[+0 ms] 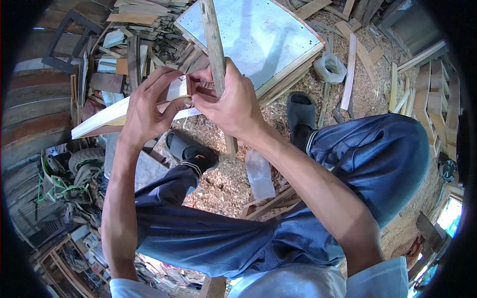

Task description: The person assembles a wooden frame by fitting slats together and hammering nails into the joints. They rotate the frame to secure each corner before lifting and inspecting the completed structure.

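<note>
A seated person in dark blue trousers holds a small wooden block (178, 89) up in front of the body with both bare hands. The left hand (146, 104) has its fingers closed on the block's left side, the thumb beneath and the other fingers curled over the top. The right hand (231, 102) grips the block's right end between thumb and bent fingers, so the fingertips of both hands come close together there. Long, pale boards (102, 116) slant down to the left behind the left wrist; whether they are joined to the block cannot be told. A rough wooden post (213, 42) runs down past the right hand, partly hidden by it, and shows again below the wrist. Beyond the hands lies a flat panel (263, 37) with a bluish-white top and wooden edges. Just beside its right corner sits a clear plastic bag (330, 67), with a thin wood strip (350, 74) to the right of it. The feet, in dark sandals (301, 110), stand apart on a floor (218, 181) strewn with shavings, and a cloudy plastic bottle (260, 175) lies between the legs. Scrap wood (144, 20) is heaped at the upper left.
</note>
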The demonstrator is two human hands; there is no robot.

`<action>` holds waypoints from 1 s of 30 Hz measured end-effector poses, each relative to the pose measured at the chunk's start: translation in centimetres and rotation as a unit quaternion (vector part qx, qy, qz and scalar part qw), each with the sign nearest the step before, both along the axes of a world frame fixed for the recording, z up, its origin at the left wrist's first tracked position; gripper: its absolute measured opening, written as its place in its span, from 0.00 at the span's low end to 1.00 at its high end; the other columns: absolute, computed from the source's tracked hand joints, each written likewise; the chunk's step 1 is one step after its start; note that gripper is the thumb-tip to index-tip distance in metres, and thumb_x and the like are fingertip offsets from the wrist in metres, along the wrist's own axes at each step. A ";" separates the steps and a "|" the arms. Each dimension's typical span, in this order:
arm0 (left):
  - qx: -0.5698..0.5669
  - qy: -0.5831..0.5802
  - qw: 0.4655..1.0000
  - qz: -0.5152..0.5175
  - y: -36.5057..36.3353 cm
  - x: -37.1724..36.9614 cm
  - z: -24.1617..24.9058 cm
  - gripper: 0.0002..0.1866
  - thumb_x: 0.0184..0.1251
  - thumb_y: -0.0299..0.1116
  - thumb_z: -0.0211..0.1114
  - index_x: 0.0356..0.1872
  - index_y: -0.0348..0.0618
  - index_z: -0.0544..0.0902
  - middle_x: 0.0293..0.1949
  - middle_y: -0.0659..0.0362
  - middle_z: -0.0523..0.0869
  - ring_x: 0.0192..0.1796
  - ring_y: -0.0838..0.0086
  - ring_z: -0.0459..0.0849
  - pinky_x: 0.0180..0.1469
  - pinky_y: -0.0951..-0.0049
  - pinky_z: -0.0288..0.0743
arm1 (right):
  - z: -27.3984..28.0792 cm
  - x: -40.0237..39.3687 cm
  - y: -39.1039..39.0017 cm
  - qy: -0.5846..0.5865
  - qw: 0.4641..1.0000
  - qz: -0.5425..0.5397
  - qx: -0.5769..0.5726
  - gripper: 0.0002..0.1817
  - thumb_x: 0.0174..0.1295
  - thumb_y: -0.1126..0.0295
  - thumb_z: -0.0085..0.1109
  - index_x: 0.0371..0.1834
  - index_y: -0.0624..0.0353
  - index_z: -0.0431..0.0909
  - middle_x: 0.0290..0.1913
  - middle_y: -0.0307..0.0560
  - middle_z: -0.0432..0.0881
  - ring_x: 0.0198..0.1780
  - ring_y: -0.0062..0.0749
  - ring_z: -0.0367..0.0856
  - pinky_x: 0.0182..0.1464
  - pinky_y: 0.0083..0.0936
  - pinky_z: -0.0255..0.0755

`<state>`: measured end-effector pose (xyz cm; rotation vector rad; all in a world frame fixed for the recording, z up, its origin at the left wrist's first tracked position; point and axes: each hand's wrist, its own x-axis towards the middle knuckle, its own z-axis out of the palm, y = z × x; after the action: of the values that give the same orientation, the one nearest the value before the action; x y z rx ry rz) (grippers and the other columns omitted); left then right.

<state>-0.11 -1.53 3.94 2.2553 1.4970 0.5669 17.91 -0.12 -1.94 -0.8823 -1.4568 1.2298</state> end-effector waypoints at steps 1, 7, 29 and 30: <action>0.000 -0.001 1.000 0.003 0.0 0.0 0.0 0.24 0.52 0.29 0.72 0.51 0.32 0.78 0.48 0.47 0.80 0.46 0.49 0.83 0.47 0.60 0.77 | 0.0 0.0 0.0 -0.001 1.000 0.000 -0.001 0.20 0.53 0.75 0.68 0.44 0.70 0.68 0.38 0.57 0.84 0.37 0.40 0.88 0.39 0.27 0.83; 0.004 0.003 1.000 0.006 0.0 0.1 0.1 0.23 0.53 0.29 0.72 0.51 0.32 0.78 0.48 0.47 0.81 0.46 0.49 0.83 0.47 0.60 0.77 | -0.2 -0.2 0.0 0.020 1.000 -0.006 0.010 0.19 0.53 0.75 0.68 0.43 0.69 0.68 0.38 0.57 0.83 0.38 0.43 0.88 0.39 0.29 0.83; 0.018 0.010 1.000 0.015 1.3 -0.2 -0.5 0.21 0.57 0.36 0.70 0.50 0.36 0.79 0.42 0.51 0.82 0.39 0.51 0.84 0.40 0.61 0.77 | 3.1 3.3 -9.4 0.066 0.915 0.112 -0.381 0.19 0.77 0.54 0.37 0.40 0.62 0.63 0.19 0.39 0.69 0.12 0.21 0.70 0.11 0.20 0.64; 0.006 0.002 1.000 0.024 1.4 -0.1 -0.5 0.21 0.58 0.37 0.70 0.50 0.37 0.79 0.42 0.51 0.82 0.39 0.51 0.84 0.39 0.62 0.77 | 3.7 3.2 -9.4 0.066 0.916 0.111 -0.380 0.19 0.77 0.54 0.37 0.40 0.62 0.63 0.19 0.39 0.69 0.12 0.21 0.70 0.11 0.20 0.64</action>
<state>-0.24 -0.11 3.43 2.2362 1.5564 0.5879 21.10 -9.48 1.77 -1.1209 -0.9710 2.0518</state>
